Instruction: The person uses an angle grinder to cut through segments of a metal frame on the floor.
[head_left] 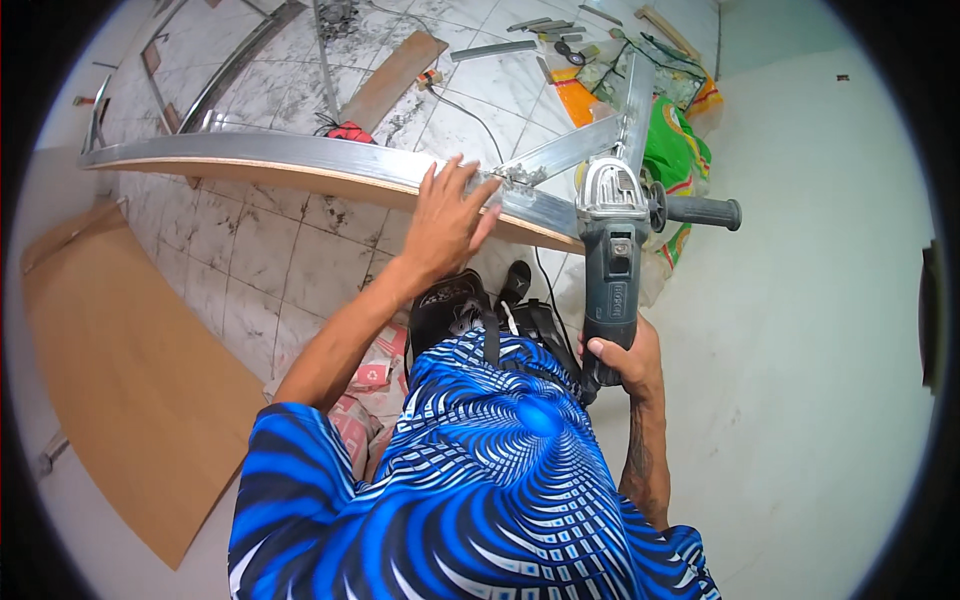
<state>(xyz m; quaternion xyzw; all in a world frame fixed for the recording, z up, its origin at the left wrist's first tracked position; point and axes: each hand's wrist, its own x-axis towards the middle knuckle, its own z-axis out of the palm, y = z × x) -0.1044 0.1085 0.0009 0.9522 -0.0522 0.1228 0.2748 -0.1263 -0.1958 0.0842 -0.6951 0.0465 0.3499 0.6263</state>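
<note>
My left hand rests with spread fingers on the silver metal strip along the edge of a long wooden board, by a dusty joint where a diagonal metal bar meets it. My right hand is closed round the rear handle of a dark angle grinder, held upright in the picture, with its silver head and black side handle over the frame's right part. The grinder's head covers part of the joint behind it, so I cannot tell whether it touches the metal.
A large brown sheet leans at the left. Metal frames, a plank, a red object, cables and offcuts lie on the tiled floor. Orange and green sacks are at the back right, beside a pale wall.
</note>
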